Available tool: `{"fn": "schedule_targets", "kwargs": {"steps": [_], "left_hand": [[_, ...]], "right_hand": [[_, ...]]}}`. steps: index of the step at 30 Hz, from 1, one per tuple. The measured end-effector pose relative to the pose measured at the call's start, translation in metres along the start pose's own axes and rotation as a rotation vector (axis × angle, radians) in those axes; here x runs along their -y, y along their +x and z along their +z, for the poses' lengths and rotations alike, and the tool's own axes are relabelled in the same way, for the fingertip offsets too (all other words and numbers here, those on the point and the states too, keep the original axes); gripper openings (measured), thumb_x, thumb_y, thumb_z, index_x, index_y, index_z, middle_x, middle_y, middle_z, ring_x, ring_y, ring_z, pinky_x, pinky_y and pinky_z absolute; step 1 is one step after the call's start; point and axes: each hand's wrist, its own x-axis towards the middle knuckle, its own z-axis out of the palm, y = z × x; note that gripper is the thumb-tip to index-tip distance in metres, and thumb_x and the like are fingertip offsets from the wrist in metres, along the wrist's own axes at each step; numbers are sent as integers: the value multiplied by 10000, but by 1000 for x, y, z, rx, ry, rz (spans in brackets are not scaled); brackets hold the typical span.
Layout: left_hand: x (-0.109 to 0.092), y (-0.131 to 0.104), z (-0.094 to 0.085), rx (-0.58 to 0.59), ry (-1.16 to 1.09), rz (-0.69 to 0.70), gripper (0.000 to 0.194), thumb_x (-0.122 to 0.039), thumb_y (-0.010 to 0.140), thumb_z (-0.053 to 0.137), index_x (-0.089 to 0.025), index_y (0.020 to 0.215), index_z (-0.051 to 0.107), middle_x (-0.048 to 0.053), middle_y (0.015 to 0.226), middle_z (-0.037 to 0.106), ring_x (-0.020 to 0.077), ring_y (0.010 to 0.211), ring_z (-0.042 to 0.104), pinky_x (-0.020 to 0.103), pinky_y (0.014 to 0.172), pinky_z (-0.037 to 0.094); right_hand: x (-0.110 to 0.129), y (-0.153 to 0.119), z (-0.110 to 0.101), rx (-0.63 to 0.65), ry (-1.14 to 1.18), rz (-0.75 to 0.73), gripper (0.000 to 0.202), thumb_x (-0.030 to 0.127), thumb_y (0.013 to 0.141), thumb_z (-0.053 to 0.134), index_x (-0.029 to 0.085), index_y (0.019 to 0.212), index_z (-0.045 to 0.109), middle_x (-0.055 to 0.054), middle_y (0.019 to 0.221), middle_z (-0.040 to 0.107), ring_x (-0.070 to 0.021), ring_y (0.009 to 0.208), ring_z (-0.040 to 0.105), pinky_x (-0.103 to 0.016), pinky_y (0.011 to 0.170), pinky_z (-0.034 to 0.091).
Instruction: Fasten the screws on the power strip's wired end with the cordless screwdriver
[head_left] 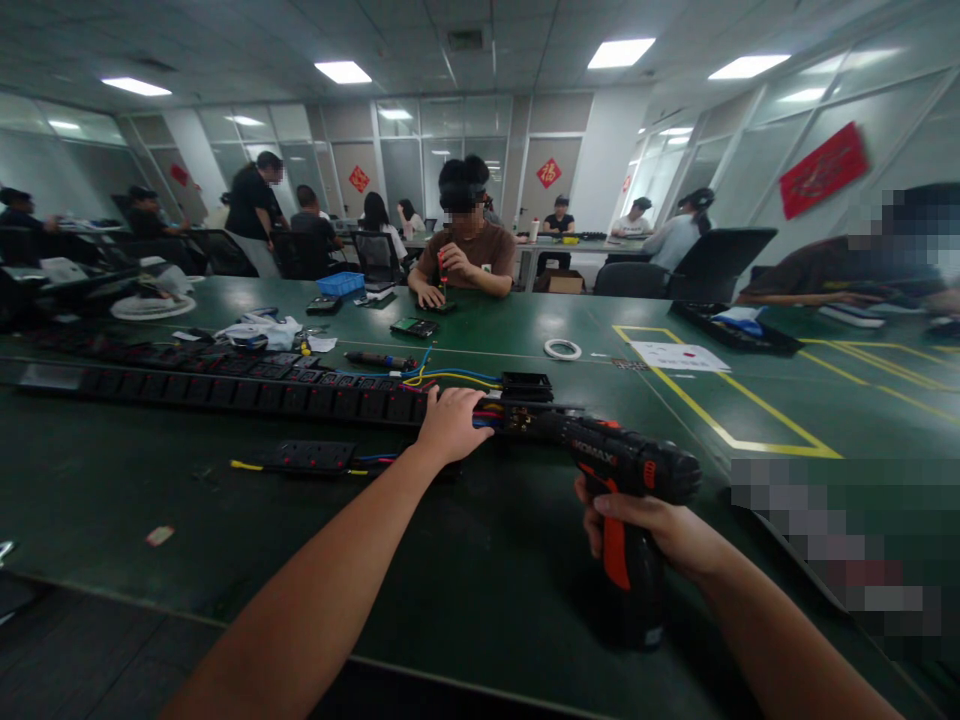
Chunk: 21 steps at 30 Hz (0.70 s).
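Observation:
A long black power strip point(255, 397) with rows of sockets lies across the green table. Near its right end my left hand point(452, 422) is closed over the strip, the thumb beside a bundle of coloured wires point(491, 412). My right hand point(637, 515) grips a black and orange cordless drill point(630, 460) by its handle. The drill's nose points left at the strip's wired end; whether its tip touches cannot be made out. In front of the strip lies a short black socket module point(315, 457) with blue and yellow wires. Behind it sits a black connector block point(526, 386).
A dark screwdriver-like tool point(379, 360), a white ring of tape point(562, 349) and a printed sheet point(679, 356) lie beyond the strip. Across the table a person point(466, 245) holds a red screwdriver point(443, 268). A black tray point(735, 328) stands to the right.

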Motion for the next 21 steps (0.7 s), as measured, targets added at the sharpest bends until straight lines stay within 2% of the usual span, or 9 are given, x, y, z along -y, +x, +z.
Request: {"fn": "schedule_targets", "kwargs": {"steps": [9,15,21], "left_hand": [[2,1,3,-17,0,9,572,-485,866,730,-267,1381,606,77,1462,616,328,1375,509,606,1252,166],[3,1,3,-13,-6,14,577,-488,873,722,-258,1388,600,81,1462,613,336,1380,503,618,1246,177],[2,1,2,-2,11,2,572,-488,879,718,-262,1390,597,82,1475,604,331,1387,497,608,1247,174]], "right_hand": [[9,-2,3,63,-21,33,610,555,745,838,151,1166,662,-49,727,730,-220,653,705,-314,601,547],[3,0,2,38,25,41,406,448,741,828,160,974,663,-50,715,738,-204,629,696,-306,603,546],[0,1,1,14,25,32,408,438,711,823,177,942,613,-44,682,736,-209,608,690,-306,591,530]]}}
